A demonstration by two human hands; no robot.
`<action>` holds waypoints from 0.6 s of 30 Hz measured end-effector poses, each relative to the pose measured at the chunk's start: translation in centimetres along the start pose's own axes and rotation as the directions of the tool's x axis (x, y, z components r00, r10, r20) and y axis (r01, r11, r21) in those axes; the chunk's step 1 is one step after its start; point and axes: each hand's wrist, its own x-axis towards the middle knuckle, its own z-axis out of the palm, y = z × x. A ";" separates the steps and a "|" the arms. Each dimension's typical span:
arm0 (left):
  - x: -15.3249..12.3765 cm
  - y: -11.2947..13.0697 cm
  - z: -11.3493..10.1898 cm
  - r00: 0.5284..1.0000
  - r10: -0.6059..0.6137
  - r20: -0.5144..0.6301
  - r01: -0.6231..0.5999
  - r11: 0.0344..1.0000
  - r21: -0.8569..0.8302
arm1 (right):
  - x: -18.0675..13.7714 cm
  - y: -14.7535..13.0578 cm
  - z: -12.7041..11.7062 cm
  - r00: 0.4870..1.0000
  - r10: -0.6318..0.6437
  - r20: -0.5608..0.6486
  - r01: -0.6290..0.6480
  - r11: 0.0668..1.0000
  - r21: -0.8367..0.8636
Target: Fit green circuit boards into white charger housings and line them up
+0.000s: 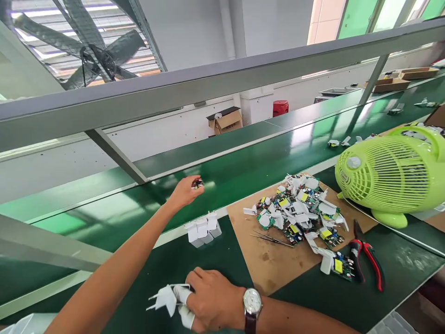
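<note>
My left hand point(185, 190) is stretched out over the green conveyor belt point(243, 162), its fingers pinched on a small dark part point(197, 183) with a touch of red. My right hand point(212, 301), with a wristwatch point(252, 302) on the wrist, rests near the bench's front edge, closed on white plastic charger shells point(170, 299). A few more white shells point(204, 228) stand together between the two hands.
A pile of green circuit boards and white shells point(301, 211) lies on a brown board point(274, 260), with tweezers point(271, 239) beside it and red-handled pliers point(366, 255) to the right. A lime-green fan point(392, 174) stands at the right. Cardboard boxes point(225, 120) sit beyond the belt.
</note>
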 end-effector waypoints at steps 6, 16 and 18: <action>-2.3 9.2 4.5 0.887 0.335 0.317 -0.360 0.933 0.021 | -0.1 0.0 -0.1 0.998 0.003 0.063 -0.004 1.000 0.003; -7.7 10.7 3.3 0.840 0.363 0.402 -0.365 0.928 -0.077 | -1.0 -0.2 -0.6 0.994 0.103 0.048 -0.110 0.975 0.191; -9.7 10.2 -0.6 0.926 0.257 0.275 -0.218 0.962 -0.167 | -1.2 -0.3 -1.0 0.992 0.128 0.001 -0.124 0.959 0.253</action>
